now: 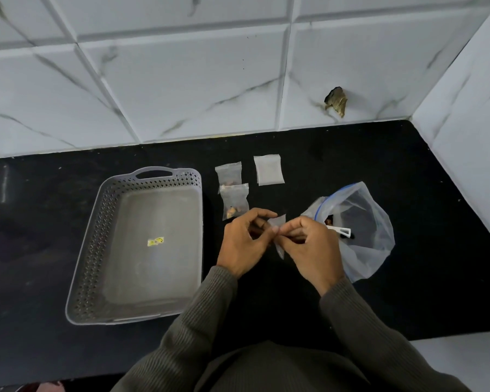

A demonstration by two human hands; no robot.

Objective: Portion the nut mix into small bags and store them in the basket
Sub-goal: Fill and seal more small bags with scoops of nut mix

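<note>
My left hand and my right hand pinch one small clear bag between them above the black counter; most of that bag is hidden by my fingers. Two small bags holding a few nuts lie just beyond my left hand, one overlapped by the other. A flat stack of small bags with nothing in them lies further back. The large zip bag of nut mix stands open to the right with a white scoop in its mouth. The grey perforated basket sits left, nothing inside but a sticker.
The black counter ends at a white marble-tiled wall behind and a white side wall at right. A dark chipped hole marks the back wall. My dark ribbed sleeves reach in from the bottom edge.
</note>
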